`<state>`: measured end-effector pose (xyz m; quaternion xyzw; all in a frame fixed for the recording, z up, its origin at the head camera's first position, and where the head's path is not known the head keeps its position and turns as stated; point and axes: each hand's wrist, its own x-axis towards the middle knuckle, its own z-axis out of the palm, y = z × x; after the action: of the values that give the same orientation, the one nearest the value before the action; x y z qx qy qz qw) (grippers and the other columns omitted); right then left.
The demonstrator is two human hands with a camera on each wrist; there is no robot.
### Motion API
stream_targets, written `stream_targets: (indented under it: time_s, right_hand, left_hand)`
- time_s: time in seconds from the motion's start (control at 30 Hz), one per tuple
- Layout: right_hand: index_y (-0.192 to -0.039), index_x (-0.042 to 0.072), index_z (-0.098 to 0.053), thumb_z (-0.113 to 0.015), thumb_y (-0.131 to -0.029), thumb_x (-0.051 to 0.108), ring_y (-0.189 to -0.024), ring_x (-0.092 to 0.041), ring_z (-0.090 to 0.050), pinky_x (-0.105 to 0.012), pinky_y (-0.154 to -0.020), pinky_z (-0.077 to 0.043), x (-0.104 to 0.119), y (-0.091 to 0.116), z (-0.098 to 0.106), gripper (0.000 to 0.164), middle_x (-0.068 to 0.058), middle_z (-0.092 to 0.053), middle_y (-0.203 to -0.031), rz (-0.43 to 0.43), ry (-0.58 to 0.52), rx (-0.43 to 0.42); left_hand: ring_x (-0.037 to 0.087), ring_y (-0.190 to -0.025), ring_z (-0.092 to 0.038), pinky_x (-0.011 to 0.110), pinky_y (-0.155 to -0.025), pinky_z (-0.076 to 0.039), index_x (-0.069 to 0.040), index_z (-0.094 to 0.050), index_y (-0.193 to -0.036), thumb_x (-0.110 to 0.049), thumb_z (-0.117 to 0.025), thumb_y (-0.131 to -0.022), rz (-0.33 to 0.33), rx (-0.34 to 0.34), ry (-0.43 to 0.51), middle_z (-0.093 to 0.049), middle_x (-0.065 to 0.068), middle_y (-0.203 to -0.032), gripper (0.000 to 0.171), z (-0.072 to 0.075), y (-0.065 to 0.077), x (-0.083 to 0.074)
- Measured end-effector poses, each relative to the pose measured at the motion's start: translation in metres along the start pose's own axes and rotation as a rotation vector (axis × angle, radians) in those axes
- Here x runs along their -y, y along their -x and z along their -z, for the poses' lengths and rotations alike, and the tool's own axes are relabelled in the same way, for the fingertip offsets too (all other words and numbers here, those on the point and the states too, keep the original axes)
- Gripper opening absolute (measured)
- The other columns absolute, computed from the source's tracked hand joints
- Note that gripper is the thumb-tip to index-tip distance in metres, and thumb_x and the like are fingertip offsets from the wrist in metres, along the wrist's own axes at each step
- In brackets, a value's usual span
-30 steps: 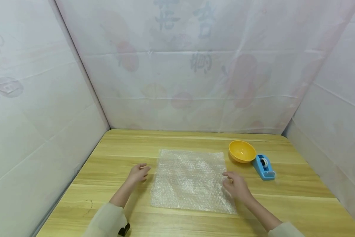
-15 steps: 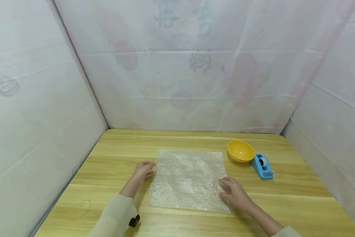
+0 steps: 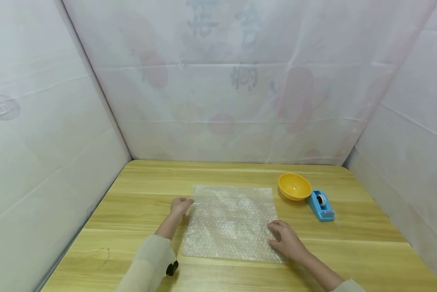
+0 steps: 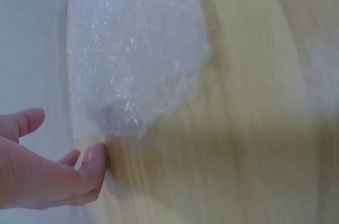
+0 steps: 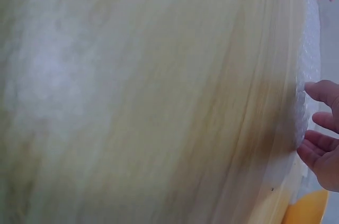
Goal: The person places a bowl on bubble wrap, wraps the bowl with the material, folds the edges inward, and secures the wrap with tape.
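Note:
A square sheet of clear bubble wrap (image 3: 233,223) lies flat on the wooden table. At its left edge, toward the far corner, is my left hand (image 3: 179,207). In the left wrist view the fingertips (image 4: 98,152) come right to the edge of the wrap, and the thumb stands apart from them. My right hand (image 3: 285,241) rests over the right edge of the sheet, fingers loosely bent and spread. The right wrist view has that hand (image 5: 323,128) with its thumb and fingers apart, fingertips at the wrap's edge.
Beyond the sheet at the right stands a yellow bowl (image 3: 295,187). A blue tape dispenser (image 3: 321,207) with a roll in it sits just beside the bowl. White printed cloth walls (image 3: 218,138) enclose the wooden table (image 3: 156,174) at the back and sides.
My left hand has moved right, up to the bubble wrap's left edge. My right hand has come slightly nearer me and lowered onto the right edge. The view has shifted a little.

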<state>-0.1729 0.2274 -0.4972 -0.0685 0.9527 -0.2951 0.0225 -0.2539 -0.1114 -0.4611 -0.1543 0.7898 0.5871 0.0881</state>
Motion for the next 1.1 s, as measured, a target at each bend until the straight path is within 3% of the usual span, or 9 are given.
stream_targets:
  time_s: [0.1, 0.23, 0.37, 0.57, 0.67, 0.73, 0.83, 0.9, 1.1]
  right_hand:
    - [-0.115, 0.003, -0.062, -0.076, -0.074, 0.010, -0.116, -0.034, -0.052, -0.050, -0.098, -0.044, 0.000, 0.000, -0.001, 0.044, -0.016, -0.056, -0.122, 0.018, 0.001, -0.009]
    - [-0.113, 0.002, -0.063, -0.076, -0.073, 0.009, -0.115, -0.034, -0.052, -0.049, -0.098, -0.044, -0.001, 0.000, 0.000, 0.043, -0.016, -0.057, -0.120, 0.043, 0.007, -0.029]
    - [-0.113, 0.001, -0.063, -0.076, -0.072, 0.009, -0.114, -0.034, -0.053, -0.049, -0.097, -0.045, -0.002, 0.000, -0.001, 0.043, -0.016, -0.057, -0.119, 0.060, 0.020, -0.041]
    - [-0.113, 0.000, -0.063, -0.076, -0.073, 0.009, -0.115, -0.035, -0.052, -0.049, -0.098, -0.044, -0.001, 0.000, -0.002, 0.043, -0.016, -0.057, -0.120, 0.048, 0.009, -0.041]
    - [-0.112, 0.000, -0.064, -0.076, -0.072, 0.009, -0.115, -0.035, -0.052, -0.049, -0.097, -0.044, 0.000, 0.001, -0.002, 0.042, -0.016, -0.057, -0.120, 0.053, 0.009, -0.043]
    - [-0.112, 0.000, -0.064, -0.076, -0.072, 0.008, -0.115, -0.035, -0.052, -0.050, -0.098, -0.044, 0.000, 0.001, -0.002, 0.042, -0.016, -0.057, -0.120, 0.052, 0.003, -0.045]
    - [-0.112, 0.001, -0.064, -0.076, -0.072, 0.008, -0.116, -0.035, -0.051, -0.050, -0.098, -0.043, 0.001, 0.001, -0.002, 0.042, -0.016, -0.057, -0.121, 0.042, 0.001, -0.044]
    - [-0.112, 0.001, -0.064, -0.076, -0.073, 0.008, -0.116, -0.035, -0.051, -0.050, -0.099, -0.043, 0.001, 0.001, -0.002, 0.042, -0.016, -0.057, -0.121, 0.031, -0.006, -0.043]
    - [-0.111, 0.001, -0.064, -0.076, -0.072, 0.008, -0.116, -0.036, -0.051, -0.050, -0.098, -0.043, 0.001, 0.002, -0.002, 0.042, -0.017, -0.057, -0.121, 0.033, -0.011, -0.046]
  left_hand:
    - [0.044, -0.118, -0.043, 0.047, -0.097, -0.045, 0.015, -0.034, -0.131, -0.021, -0.054, -0.091, 0.001, -0.023, 0.011, -0.039, 0.033, -0.133, 0.057, -0.002, -0.001, -0.001]
    - [0.026, -0.087, -0.051, 0.024, -0.066, -0.047, 0.013, -0.034, -0.132, -0.021, -0.056, -0.091, 0.035, -0.025, 0.050, -0.049, 0.026, -0.122, 0.058, -0.004, -0.005, -0.004]
    - [0.008, -0.055, -0.035, 0.017, -0.048, -0.030, 0.014, -0.033, -0.133, -0.013, -0.054, -0.090, 0.068, -0.016, 0.136, -0.051, 0.004, -0.073, 0.054, -0.005, -0.009, -0.006]
    - [0.005, -0.044, -0.031, 0.018, -0.046, -0.028, 0.010, -0.056, -0.094, -0.009, -0.054, -0.088, 0.085, 0.008, 0.234, -0.036, -0.006, -0.046, 0.019, -0.003, -0.012, -0.005]
    - [0.007, -0.045, -0.031, 0.020, -0.047, -0.029, 0.003, -0.055, -0.082, -0.011, -0.056, -0.087, 0.081, 0.004, 0.196, -0.035, -0.004, -0.047, 0.015, -0.003, -0.012, -0.004]
    - [0.013, -0.053, -0.045, 0.022, -0.054, -0.041, 0.008, -0.056, -0.092, -0.013, -0.056, -0.088, 0.060, 0.002, 0.133, -0.048, 0.003, -0.058, 0.021, -0.003, -0.012, -0.002]
    - [0.033, -0.089, -0.059, 0.038, -0.082, -0.051, 0.016, -0.047, -0.119, -0.015, -0.056, -0.089, 0.022, -0.004, 0.059, -0.059, 0.024, -0.096, 0.044, -0.004, -0.012, 0.000]
    - [0.043, -0.114, -0.049, 0.049, -0.098, -0.044, 0.017, -0.041, -0.126, -0.016, -0.055, -0.089, 0.004, -0.001, 0.026, -0.049, 0.033, -0.123, 0.051, -0.005, -0.013, 0.001]
    - [0.035, -0.102, -0.056, 0.040, -0.086, -0.052, 0.014, -0.054, -0.115, -0.011, -0.057, -0.086, -0.033, -0.052, -0.020, -0.055, 0.029, -0.115, 0.038, -0.012, -0.017, 0.004]
